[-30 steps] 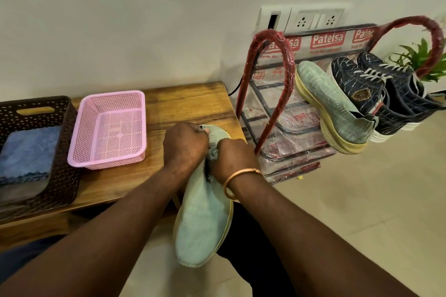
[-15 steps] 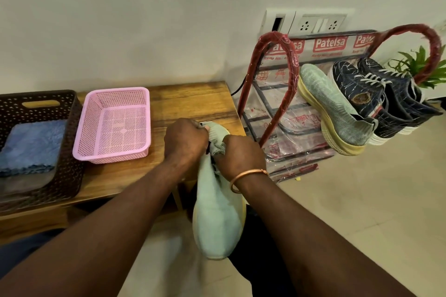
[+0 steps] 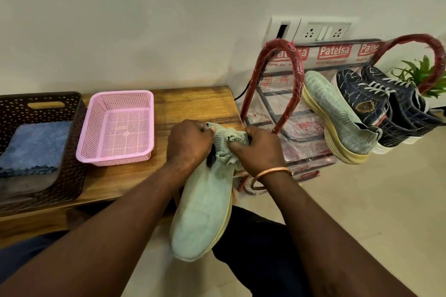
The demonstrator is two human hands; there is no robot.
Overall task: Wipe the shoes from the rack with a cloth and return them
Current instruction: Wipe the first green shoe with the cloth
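A pale green knit shoe [image 3: 202, 214] with a yellow sole hangs over my lap, toe pointing down toward me. My left hand [image 3: 188, 142] grips its heel collar. My right hand [image 3: 259, 152] pinches a crumpled pale green cloth [image 3: 229, 142] against the shoe's opening. The matching green shoe [image 3: 337, 113] leans toe-up on the red-framed shoe rack [image 3: 282, 84] at the right. A pair of dark blue lace-up sneakers [image 3: 369, 108] leans beside it.
A wooden bench [image 3: 193, 103] runs along the wall at the left. It holds a pink mesh basket [image 3: 118, 128] and a brown basket [image 3: 72, 128] with a folded blue cloth [image 3: 33, 147]. A wall socket [image 3: 321, 29] and a green plant [image 3: 420, 75] are behind the rack.
The shoe's toe swung right and then back left. My right hand shifted on the collar, and more of the bunched cloth now shows between my hands.
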